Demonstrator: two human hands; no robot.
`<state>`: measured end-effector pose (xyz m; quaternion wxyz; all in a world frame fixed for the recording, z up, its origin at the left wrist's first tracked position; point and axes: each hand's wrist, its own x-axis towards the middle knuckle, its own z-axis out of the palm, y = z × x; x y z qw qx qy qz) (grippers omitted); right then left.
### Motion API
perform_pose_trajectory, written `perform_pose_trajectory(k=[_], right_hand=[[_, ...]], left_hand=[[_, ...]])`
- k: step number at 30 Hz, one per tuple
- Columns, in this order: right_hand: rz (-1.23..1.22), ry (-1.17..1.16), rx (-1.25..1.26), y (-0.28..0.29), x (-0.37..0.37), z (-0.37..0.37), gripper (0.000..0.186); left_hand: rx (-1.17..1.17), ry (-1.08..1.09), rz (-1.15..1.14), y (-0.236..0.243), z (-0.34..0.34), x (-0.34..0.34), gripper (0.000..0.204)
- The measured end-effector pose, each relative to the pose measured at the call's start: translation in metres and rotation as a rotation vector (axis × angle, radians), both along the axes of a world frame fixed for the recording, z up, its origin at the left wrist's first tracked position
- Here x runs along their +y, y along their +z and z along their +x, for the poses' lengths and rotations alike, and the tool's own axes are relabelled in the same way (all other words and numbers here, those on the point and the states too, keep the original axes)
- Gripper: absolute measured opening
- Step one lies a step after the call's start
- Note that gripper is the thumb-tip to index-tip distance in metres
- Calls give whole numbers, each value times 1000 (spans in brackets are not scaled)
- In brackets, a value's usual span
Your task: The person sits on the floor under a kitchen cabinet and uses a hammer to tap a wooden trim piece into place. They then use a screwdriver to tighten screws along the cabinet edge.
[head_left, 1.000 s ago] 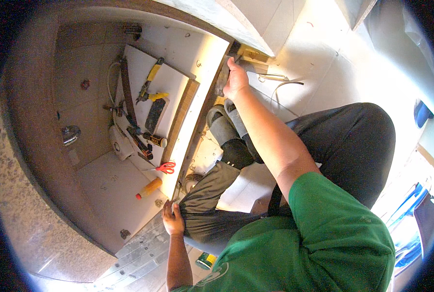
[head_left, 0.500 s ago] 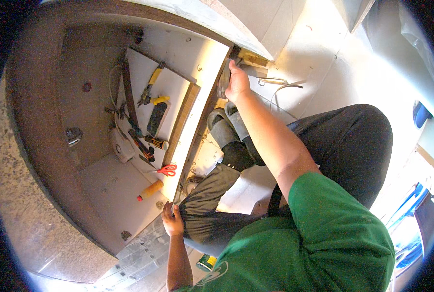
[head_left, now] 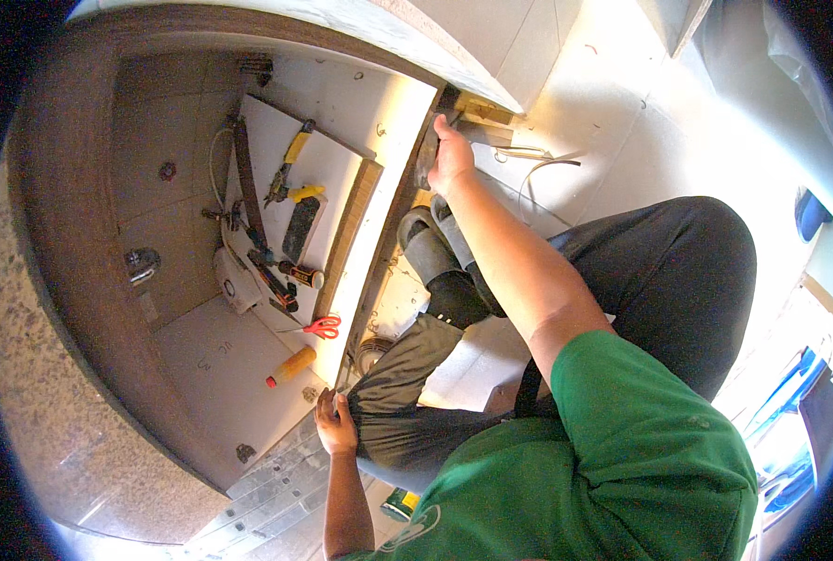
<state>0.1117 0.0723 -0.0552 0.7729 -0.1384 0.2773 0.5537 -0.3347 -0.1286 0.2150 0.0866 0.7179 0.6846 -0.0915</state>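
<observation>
Along the front edge of a cabinet (head_left: 159,309) runs a narrow dark brown strip (head_left: 385,245). My right hand (head_left: 452,166) is at its far end, thumb raised, closed about a dark flat piece (head_left: 426,159) whose kind is unclear; the fingers are partly hidden. Close to the strip's near end, beside my knee, my left hand (head_left: 337,428) has curled fingers and a raised thumb. What lies between them is too small to make out. Inside the cabinet, red-handled scissors (head_left: 323,327) and an orange-brown bottle with a red cap (head_left: 291,366) are nearest my left hand.
A white board (head_left: 328,178) in the cabinet carries yellow-handled pliers (head_left: 290,164) and several other tools. Dark slippers (head_left: 426,248) are by my feet. Thin strips (head_left: 538,159) lie on the floor past my right hand. A small can (head_left: 398,503) stands near my left forearm.
Both hands stay almost where they were. The view has shifted very slightly, and the cabinet's inside looks a little brighter.
</observation>
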Motion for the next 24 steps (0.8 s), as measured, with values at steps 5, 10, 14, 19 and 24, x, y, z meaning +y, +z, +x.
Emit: perform_pose_trajectory(k=[5,10,14,19,24], right_hand=[[-143,70,7,-12,11,-3,61],[-133,-12,24,1,16,3,43],[-163,-44,-56,22,18,31,57],[-57,-79,-46,37,6,34,41],[24,-62,28,29,-9,15,35]], left_hand=[[-42,28,3,0,1,0,46],[-12,16,1,-1,-1,-1,45],[-32,42,2,-4,-6,-1,45],[-64,45,1,-4,-9,2,44],[-29,30,-2,0,-3,2,44]])
